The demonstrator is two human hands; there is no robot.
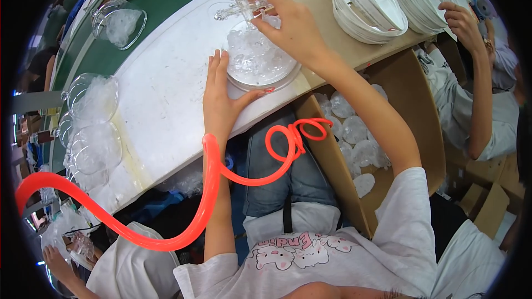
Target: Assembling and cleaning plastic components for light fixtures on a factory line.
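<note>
A clear, cross-shaped ornament [242, 6] is pinched between the thumb and fingers of my right hand [292, 26]. It is held upright over a round, shallow white dish [252, 84], and its foot is close to the dish's contents; I cannot tell if they touch. Clear, lumpy plastic [249, 52] fills the dish, which rests near the table's front edge. My left hand [220, 99] lies beside the dish's left rim with fingers stretched and thumb spread along the near side. A small red mark shows on that near rim.
Stacked white dishes [368, 14] stand at the far right. Below them a cardboard box [407, 94] holds clear round pieces [354, 130]. Clear bagged dishes [91, 147] line the table's left. A red coiled hose [183, 241] crosses over my left forearm. Other people sit on both sides.
</note>
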